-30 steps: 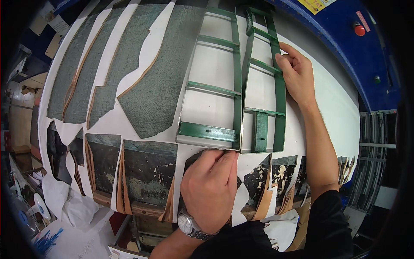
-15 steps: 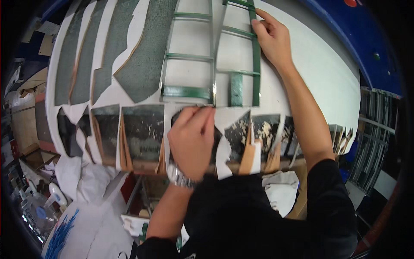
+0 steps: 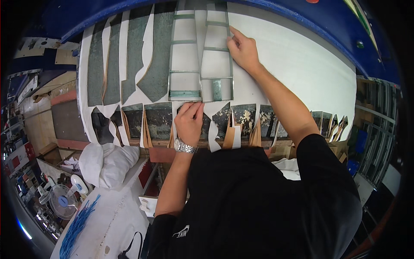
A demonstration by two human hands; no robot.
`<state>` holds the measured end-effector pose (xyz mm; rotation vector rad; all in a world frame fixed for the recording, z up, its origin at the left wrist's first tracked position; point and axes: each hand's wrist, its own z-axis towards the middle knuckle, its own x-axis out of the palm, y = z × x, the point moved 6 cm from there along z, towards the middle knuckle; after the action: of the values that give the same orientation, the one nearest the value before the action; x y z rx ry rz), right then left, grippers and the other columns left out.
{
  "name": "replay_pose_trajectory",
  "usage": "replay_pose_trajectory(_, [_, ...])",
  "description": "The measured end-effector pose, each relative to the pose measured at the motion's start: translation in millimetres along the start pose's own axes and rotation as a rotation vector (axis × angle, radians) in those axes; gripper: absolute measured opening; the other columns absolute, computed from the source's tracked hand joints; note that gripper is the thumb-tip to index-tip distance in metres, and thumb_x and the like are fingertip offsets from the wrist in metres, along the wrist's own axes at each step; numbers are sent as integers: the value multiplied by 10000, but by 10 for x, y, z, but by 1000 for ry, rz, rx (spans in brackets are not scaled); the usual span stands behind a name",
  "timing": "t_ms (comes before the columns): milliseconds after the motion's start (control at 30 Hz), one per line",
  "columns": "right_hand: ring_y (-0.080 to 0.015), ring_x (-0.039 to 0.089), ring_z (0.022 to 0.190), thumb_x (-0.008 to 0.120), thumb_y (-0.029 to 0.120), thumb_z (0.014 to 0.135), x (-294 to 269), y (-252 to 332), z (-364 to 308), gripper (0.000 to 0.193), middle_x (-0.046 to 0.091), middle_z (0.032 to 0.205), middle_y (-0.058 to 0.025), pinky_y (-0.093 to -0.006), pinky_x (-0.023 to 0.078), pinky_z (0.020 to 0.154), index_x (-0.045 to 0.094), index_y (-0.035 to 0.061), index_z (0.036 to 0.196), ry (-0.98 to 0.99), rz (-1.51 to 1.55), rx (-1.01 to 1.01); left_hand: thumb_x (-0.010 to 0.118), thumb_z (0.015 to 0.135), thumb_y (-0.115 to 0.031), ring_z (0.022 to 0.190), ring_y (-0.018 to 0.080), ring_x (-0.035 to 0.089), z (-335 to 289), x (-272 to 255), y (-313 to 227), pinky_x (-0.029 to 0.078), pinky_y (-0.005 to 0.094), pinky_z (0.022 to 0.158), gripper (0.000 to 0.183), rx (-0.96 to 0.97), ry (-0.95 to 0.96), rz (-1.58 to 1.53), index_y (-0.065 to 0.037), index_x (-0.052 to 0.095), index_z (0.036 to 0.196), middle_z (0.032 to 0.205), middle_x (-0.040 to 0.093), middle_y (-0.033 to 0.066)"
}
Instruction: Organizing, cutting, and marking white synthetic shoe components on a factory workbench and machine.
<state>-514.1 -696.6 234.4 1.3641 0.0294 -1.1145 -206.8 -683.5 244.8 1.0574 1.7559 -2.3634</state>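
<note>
Two frames, the left frame (image 3: 185, 93) and right frame (image 3: 217, 90), lie near the front edge of the bench (image 3: 160, 142). The left hand (image 3: 188, 125) bunches its fingers at their near corners, the right hand (image 3: 243, 52) rests half-curled against the outer side; whether either grips, I cannot tell. Uneven pushing could skew them.

One head-worn fisheye looks down past the black shirt (image 3: 254, 194) onto the white worktop (image 3: 297, 60).

From here, the left hand (image 3: 189, 124) bunches its fingers (image 3: 186, 108) close together. The right hand (image 3: 244, 51) sits farther forward, index finger (image 3: 235, 32) extended.
</note>
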Motion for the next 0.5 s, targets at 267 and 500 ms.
replay_pose_trajectory(267, [-297,724,687,673,233,991,-256,242,-125,428,725,776,-175,-373,580,707,684,-19,1337,41,-75,60,805,904,-64,741,317,705,-105,-83,36,558,371,668,175,-76,105,-5,18,772,1055,910,729,154])
replay_pose_trajectory(500, [-170,734,912,690,373,1041,-2014,-305,-1073,432,780,1029,-113,-333,595,807,729,30,1300,-374,-42,327,847,849,-247,945,334,660,-572,-377,-82,530,444,833,324,179,353,191,-30,773,1079,1014,692,124])
